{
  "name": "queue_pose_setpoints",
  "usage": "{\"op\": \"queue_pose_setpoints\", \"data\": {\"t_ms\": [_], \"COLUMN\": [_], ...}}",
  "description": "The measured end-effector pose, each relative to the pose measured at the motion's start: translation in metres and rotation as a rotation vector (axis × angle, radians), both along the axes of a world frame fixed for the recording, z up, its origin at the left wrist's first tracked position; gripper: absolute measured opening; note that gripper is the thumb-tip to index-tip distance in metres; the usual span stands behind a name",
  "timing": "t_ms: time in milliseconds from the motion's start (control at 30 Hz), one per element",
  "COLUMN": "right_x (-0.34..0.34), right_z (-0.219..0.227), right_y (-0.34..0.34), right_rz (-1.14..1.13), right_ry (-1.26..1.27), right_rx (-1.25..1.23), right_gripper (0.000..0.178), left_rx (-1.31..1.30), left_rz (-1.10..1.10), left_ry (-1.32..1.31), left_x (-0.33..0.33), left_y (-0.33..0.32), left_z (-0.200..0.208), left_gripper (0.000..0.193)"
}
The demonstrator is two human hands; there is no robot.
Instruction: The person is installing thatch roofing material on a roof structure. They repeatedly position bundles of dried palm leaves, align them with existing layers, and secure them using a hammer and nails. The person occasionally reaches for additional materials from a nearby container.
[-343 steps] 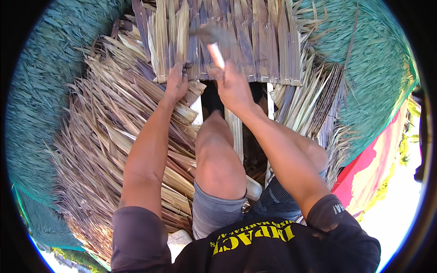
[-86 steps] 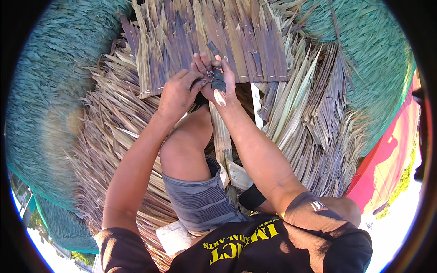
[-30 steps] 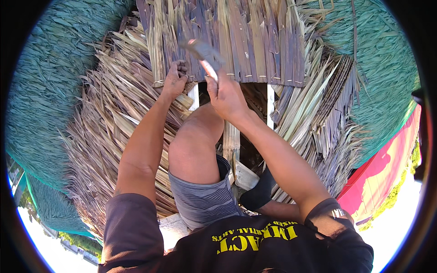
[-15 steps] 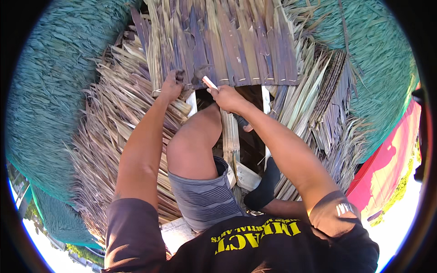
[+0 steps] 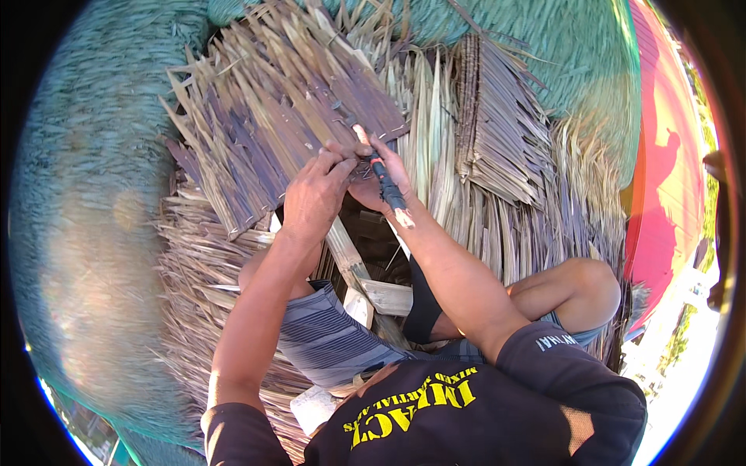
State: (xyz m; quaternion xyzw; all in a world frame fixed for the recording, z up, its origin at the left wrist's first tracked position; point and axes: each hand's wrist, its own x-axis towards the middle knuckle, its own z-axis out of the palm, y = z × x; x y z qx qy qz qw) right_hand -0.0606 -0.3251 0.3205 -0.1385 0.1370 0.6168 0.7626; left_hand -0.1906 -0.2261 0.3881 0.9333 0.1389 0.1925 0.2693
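A hammer [image 5: 386,185] with a dark wrapped handle lies slantwise across my right hand [image 5: 379,175], held between thumb and palm, its head pointing away over the thatch. The right palm is turned up and cups small, thin, dark pieces that look like nails [image 5: 364,165]. My left hand [image 5: 315,190] reaches over to that palm with its fingertips pinched together; what they hold, if anything, is hidden. Just beyond both hands lies a thatch panel [image 5: 272,128] of flat, dry brown leaves, its near edge stitched.
Between my legs is a dark opening with a wooden batten [image 5: 346,248] and a pale crosspiece [image 5: 388,297]. Layered dry thatch [image 5: 497,225] surrounds it. Green netted thatch [image 5: 93,194] rises at left and far right, and a red roof [image 5: 660,179] slopes at the right.
My view has turned, so the panel now appears farther left and tilted. My left hand has left the panel's edge and met my right palm; the hammer has swung round in my right hand.
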Motion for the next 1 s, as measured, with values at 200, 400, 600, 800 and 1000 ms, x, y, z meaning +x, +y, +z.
{"op": "queue_pose_setpoints", "data": {"t_ms": [200,400,600,800,1000], "right_x": [0.017,0.053,0.077,0.101,0.15], "right_z": [-0.002,-0.011,-0.02,-0.068,-0.117], "right_y": [-0.024,-0.058,-0.079,-0.093,-0.13], "right_rz": [-0.148,-0.283,-0.334,-0.623,-0.853], "right_ry": [0.134,0.078,0.043,0.159,-0.063], "right_rx": [-0.125,-0.203,-0.287,-0.428,-1.565], "right_gripper": [0.034,0.034,0.033,0.022,0.033], "left_rx": [0.149,0.174,0.104,-0.299,-0.362], "left_rz": [-0.026,-0.192,-0.251,-0.144,-0.102], "left_ry": [0.197,0.375,0.436,0.24,0.138], "left_x": [0.041,0.091,0.126,0.143,0.128], "left_y": [-0.025,-0.051,-0.064,-0.068,-0.074], "left_z": [-0.015,-0.037,-0.056,-0.068,-0.083], "left_gripper": [0.017,0.017,0.024,0.032,0.023]}}
